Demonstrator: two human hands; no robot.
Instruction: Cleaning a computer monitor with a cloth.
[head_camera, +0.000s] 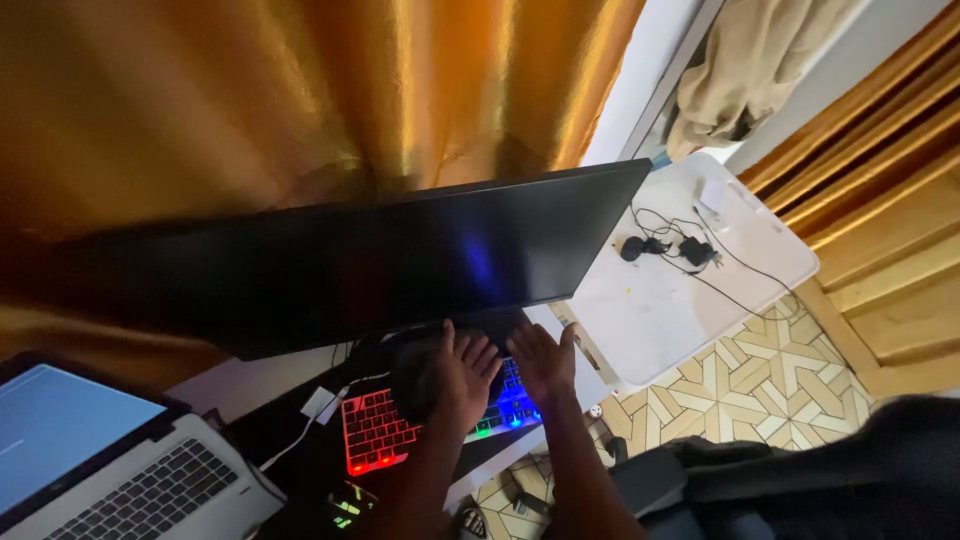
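Backlit keyboard (380, 430) under both hands, left hand (462, 375), right hand (540, 360), monitor (400, 260) close above

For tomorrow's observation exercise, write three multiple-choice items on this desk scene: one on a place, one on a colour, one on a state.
1. Where is the laptop?
A. left of the keyboard
B. on the white table
C. behind the monitor

2. What colours light the keyboard?
A. white only
B. red, green and blue
C. yellow only

3. What state is the monitor in?
A. showing a bright picture
B. dark
C. lying face down

Answers:
1 A, it sits at the lower left, the white table at the right.
2 B, red at the left end, green and blue near the left hand and right hand.
3 B, the upright screen is black.
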